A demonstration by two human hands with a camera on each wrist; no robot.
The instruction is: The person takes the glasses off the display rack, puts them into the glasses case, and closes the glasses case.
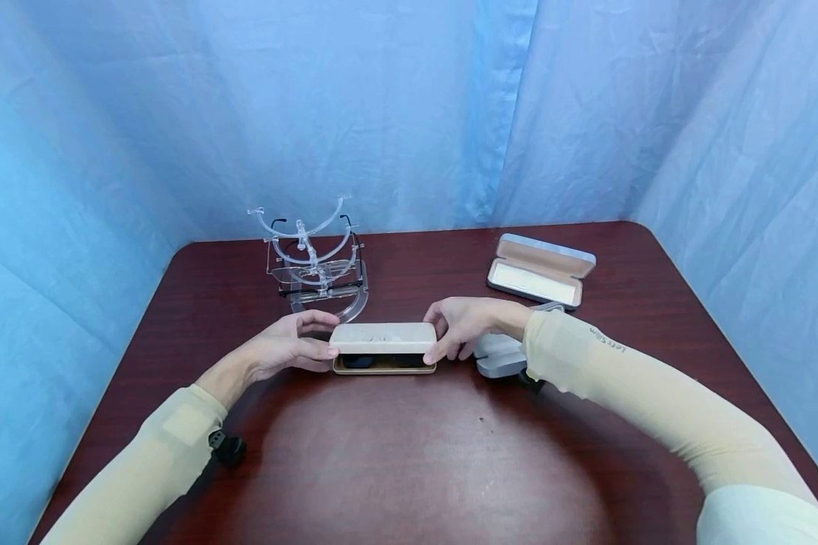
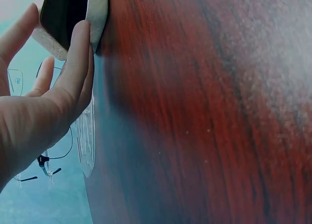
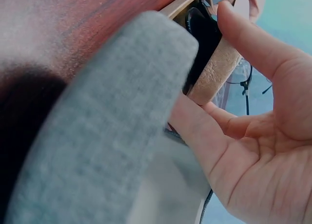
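Note:
A cream glasses case (image 1: 382, 338) stands partly open on the table, its lid raised above the base. Inside it, dark-lensed glasses (image 3: 202, 27) show in the right wrist view. At the case's left end, my left hand (image 1: 282, 350) holds it with the thumb at the lid's front edge and fingers around the end. My right hand (image 1: 476, 325) grips the other end, thumb in front and fingers behind and below. Close under the right wrist lies an open grey glasses case (image 1: 501, 365), partly hidden by that arm; its fabric-covered side looms large in the right wrist view.
Behind the left hand stands a clear tiered display stand (image 1: 322, 276) bearing glasses. Another open glasses case (image 1: 535, 281), with a pale cloth or card inside, lies at the back right. Blue curtains (image 1: 354, 113) enclose the brown table (image 1: 409, 462) on the back and sides.

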